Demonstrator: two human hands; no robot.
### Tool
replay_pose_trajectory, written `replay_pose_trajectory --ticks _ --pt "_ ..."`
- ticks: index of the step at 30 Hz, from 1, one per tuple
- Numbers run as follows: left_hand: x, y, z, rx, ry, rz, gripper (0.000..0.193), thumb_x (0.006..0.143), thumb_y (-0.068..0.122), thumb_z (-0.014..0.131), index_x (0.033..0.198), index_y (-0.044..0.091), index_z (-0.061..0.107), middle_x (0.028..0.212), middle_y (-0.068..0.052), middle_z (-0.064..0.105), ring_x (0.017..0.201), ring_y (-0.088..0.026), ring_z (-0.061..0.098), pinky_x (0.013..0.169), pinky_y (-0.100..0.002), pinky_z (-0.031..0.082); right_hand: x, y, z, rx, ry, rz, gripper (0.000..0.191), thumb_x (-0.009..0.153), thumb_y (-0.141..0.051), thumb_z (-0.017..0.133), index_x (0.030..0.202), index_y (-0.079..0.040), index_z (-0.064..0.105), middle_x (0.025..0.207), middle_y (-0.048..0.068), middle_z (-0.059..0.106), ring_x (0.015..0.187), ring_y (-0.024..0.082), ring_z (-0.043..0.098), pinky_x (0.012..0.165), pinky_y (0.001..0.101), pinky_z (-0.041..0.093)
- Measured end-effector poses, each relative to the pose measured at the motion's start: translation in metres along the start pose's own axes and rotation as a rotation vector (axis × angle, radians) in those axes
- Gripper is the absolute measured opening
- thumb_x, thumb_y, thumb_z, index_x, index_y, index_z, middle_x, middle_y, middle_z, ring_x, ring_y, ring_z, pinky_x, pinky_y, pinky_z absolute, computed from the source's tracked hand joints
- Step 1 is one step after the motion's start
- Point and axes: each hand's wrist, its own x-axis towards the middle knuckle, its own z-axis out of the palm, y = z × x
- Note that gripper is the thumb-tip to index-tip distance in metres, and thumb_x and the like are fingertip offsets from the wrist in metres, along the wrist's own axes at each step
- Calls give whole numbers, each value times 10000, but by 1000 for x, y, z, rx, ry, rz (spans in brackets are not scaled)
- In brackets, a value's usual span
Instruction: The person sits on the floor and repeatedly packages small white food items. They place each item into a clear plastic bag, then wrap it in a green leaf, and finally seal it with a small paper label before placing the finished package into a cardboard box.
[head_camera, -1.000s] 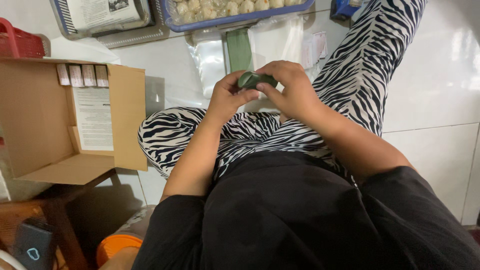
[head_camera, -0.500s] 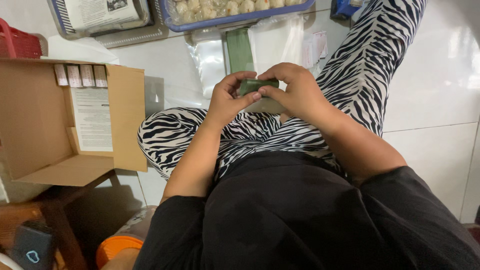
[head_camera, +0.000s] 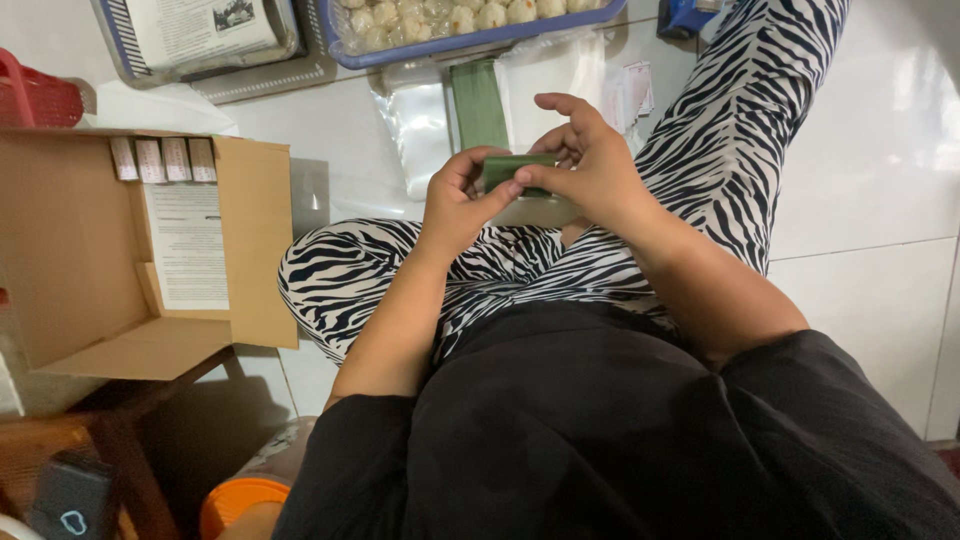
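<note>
I sit on a white tiled floor with my legs in zebra-striped trousers crossed. My left hand (head_camera: 455, 200) and my right hand (head_camera: 590, 165) both grip a small dark green wrapped packet (head_camera: 515, 170) held above my lap, with a clear plastic bag (head_camera: 540, 210) under it. My left thumb and fingers pinch its left end, while my right hand wraps over its right end with the index finger raised. On the floor just beyond my hands lie a stack of green leaf strips (head_camera: 478, 100) and several clear plastic bags (head_camera: 420, 120).
An open cardboard box (head_camera: 90, 250) with a printed sheet inside sits on my left. A blue basket (head_camera: 480, 40) of pale round pieces stands at the top, with a tray of papers (head_camera: 200, 40) beside it and a red basket (head_camera: 35, 100) at far left. An orange object (head_camera: 235, 505) shows at bottom left.
Both hands have shifted slightly with the green packet, turning it so it lies more level; my right index finger has lifted away from it.
</note>
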Motion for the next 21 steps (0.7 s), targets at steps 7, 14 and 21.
replay_pose_trajectory --ticks 7,14,21 --pt "11 -18 -13 -175 129 -107 434 918 15 803 1301 5 598 1180 -105 679 1049 -166 674 899 -300 595 66 81 -90 -322 647 -404 337 1077 34 685 1358 -81 539 1212 81 665 1034 165 684 881 336 595" --pt "14 2 -22 -323 213 -162 596 911 -9 759 1429 103 487 1182 -85 676 997 -154 684 793 -303 623 111 128 -196 441 575 366 410 1046 -270 691 1350 -62 509 1272 129 564 949 289 576 761 423 484" --pt "15 3 -21 -323 226 -152 614 910 -18 757 1442 113 480 1187 -62 672 990 -137 679 800 -307 624 134 129 -200 527 567 424 418 1036 -261 644 1377 -55 518 1403 119 595 1118 366 693 920 515 603"
